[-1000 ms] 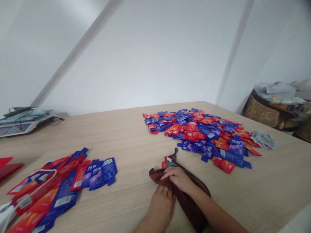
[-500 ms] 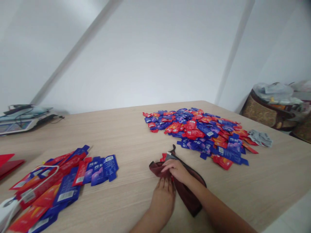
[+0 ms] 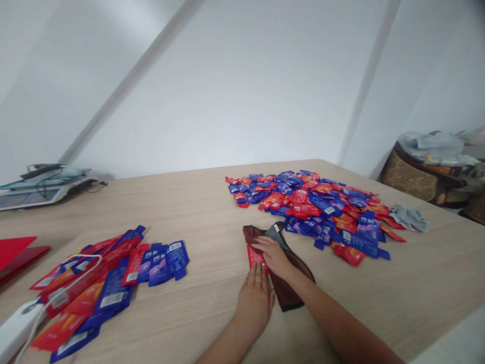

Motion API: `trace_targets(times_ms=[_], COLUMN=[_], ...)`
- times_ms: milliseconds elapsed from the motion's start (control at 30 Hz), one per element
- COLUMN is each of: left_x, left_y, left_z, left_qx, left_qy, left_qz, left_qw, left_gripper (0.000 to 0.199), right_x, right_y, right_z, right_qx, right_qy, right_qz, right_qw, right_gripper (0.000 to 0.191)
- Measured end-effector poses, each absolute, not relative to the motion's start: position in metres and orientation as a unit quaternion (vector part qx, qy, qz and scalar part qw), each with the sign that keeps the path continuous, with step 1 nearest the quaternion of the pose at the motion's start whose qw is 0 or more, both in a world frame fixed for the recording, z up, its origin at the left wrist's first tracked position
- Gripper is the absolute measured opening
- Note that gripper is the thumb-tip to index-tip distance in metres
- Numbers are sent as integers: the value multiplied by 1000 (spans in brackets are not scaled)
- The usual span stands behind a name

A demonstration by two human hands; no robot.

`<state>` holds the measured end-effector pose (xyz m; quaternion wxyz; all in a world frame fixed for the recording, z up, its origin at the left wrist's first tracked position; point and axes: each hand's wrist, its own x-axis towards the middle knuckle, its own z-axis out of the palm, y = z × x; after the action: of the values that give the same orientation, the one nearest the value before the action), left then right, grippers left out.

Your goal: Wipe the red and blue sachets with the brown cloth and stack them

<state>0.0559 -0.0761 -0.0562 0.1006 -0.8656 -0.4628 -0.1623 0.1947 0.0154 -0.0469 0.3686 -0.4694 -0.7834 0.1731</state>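
A thin dark maroon cloth [image 3: 288, 292] with black edges and a grey patch lies folded on the table in front of me. Under its left fold shows part of a red printed packet [image 3: 254, 258]. My left hand [image 3: 254, 299] lies flat, fingers stretched out, its fingertips on the packet's lower end. Across the cloth's upper left part reaches my right hand [image 3: 275, 255], its fingers bent over the fold at the packet; its thumb is hidden.
A wide pile of red and blue packets [image 3: 303, 199] spreads at the right, with grey cloth [image 3: 409, 217] at its edge. More packets [image 3: 113, 283] lie at left beside a white power strip [image 3: 18, 323] with a cable. A flat device [image 3: 38, 192] stands far left.
The maroon cloth has shifted up the table and its left fold has drawn back, showing more of the red packet. My left fingers have come out from beside the fold onto the packet.
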Motion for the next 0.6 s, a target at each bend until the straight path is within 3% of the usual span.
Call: trace_targets(times_ms=[233, 333, 433, 600], left_x=[57, 45, 30, 31], left_y=[-76, -71, -58, -23], left_z=[-56, -40, -19, -13], left_qx=[-861, -867, -833, -781], left_qy=[-477, -450, -454, -493], left_qz=[-163, -211, -295, -354], left_qw=[69, -26, -114, -148], left_gripper=[43, 33, 37, 40], right_x=[212, 215, 213, 211], right_y=[-10, -9, -8, -10], right_z=[-48, -50, -47, -41], right_qx=[-440, -465, -469, -459], right_qy=[-751, -716, -708, -708], right_qz=[313, 351, 360, 374], right_qw=[379, 385, 386, 385], right_gripper=[49, 46, 44, 45])
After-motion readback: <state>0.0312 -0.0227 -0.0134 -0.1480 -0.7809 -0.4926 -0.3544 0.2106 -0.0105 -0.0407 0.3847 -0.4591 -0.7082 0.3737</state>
